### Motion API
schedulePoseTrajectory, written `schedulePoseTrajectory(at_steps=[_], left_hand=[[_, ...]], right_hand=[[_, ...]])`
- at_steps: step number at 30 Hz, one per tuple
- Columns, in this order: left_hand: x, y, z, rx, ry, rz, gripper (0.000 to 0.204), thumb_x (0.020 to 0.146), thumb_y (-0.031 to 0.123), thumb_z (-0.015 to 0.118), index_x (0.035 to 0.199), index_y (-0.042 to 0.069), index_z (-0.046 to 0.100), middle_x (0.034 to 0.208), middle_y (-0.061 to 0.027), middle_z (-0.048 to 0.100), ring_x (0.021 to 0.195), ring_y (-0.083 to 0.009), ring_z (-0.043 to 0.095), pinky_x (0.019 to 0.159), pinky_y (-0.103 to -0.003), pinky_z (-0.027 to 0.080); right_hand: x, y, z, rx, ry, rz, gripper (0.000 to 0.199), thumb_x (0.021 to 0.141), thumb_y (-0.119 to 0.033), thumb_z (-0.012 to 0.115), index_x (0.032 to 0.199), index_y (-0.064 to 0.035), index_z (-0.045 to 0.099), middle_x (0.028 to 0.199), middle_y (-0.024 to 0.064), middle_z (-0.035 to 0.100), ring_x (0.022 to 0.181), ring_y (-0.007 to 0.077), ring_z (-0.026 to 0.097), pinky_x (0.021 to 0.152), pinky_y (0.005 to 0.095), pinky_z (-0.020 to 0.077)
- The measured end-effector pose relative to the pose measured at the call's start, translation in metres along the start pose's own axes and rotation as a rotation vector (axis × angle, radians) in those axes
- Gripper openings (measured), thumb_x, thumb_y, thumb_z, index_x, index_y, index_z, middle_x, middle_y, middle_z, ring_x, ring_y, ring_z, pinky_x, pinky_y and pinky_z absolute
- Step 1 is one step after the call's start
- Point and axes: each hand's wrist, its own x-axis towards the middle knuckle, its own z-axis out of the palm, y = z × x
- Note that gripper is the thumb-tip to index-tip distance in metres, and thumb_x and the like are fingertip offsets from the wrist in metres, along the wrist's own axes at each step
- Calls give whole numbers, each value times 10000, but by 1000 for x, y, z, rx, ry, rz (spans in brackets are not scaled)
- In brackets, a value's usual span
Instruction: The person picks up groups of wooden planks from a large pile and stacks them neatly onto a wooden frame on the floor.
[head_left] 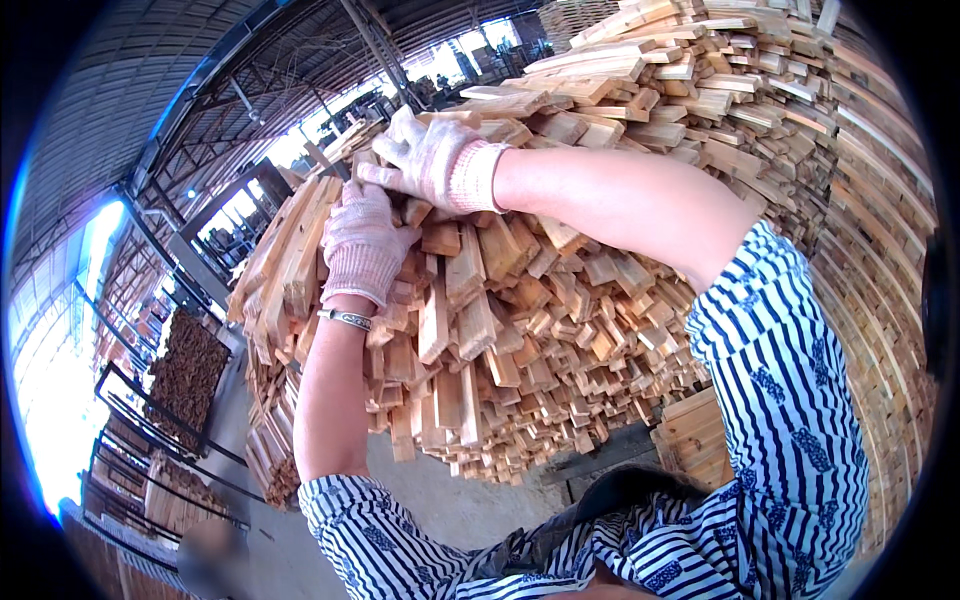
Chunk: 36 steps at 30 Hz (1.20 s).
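Observation:
Both my hands wear pale knitted gloves and reach to the top of a big pile of wooden slats [470, 270]. My left hand [368, 235] is closed over slats at the pile's upper left, its fingers pointing away from me. Just beyond and to the right, my right hand [430, 165] has its thumb and fingers around the end of a light wooden slat [363, 166]. Most of that slat is hidden behind the gloves. Cut ends of several loose slats stick out toward me below the hands.
Stacked slats [870, 300] rise like a wall on the right. Dark metal racks [150, 450] stand at the lower left, near a brown wood stack [188, 375]. Concrete floor [440, 500] lies below the pile, beside a wooden block [695, 440]. A shed roof [110, 110] spans above.

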Motion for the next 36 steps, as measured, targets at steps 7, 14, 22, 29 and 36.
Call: schedulePoseTrajectory(at_steps=[7, 14, 22, 29, 36], left_hand=[[11, -14, 10, 62, 80, 33, 457, 816, 316, 763, 1155, 46, 620, 1183, -201, 623, 1079, -395, 646, 911, -473, 539], [-49, 17, -49, 34, 85, 38, 393, 795, 274, 765, 1117, 87, 640, 1136, -176, 641, 1018, -370, 672, 846, -464, 553], [-216, 75, -71, -1675, 773, 59, 463, 937, 135, 673, 1356, -4, 533, 1320, -162, 610, 1192, -274, 615, 935, -437, 565], [-209, 110, -35, -2009, 234, -432, 608, 958, 437, 631, 1325, -34, 519, 1110, -157, 670, 994, -214, 686, 852, -318, 601], [-222, 105, -29, -2093, -67, -529, 504, 988, 297, 610, 1363, -23, 504, 1183, -155, 664, 1022, -244, 697, 851, -371, 625]], right_hand=[[30, 6, 29, 42, 124, -130, 592, 814, -268, 723, 1330, -59, 522, 1380, 220, 512, 1325, 442, 453, 1062, 491, 462], [-31, 4, -26, 121, 134, -171, 605, 828, -249, 729, 1385, -129, 526, 1406, 201, 487, 1259, 382, 528, 914, 438, 572], [-224, -20, -111, 236, 743, -262, 204, 910, -242, 625, 1089, -150, 660, 1121, 109, 537, 1030, 255, 570, 604, 280, 576], [-286, -54, -91, 475, 539, -150, 539, 822, -393, 759, 1223, -77, 584, 1261, 158, 471, 1153, 345, 524, 804, 406, 578], [-265, -7, -74, 1742, 298, 472, 870, 928, -478, 656, 1462, 105, 293, 1401, 290, 484, 1292, 258, 528, 1044, 339, 507]])
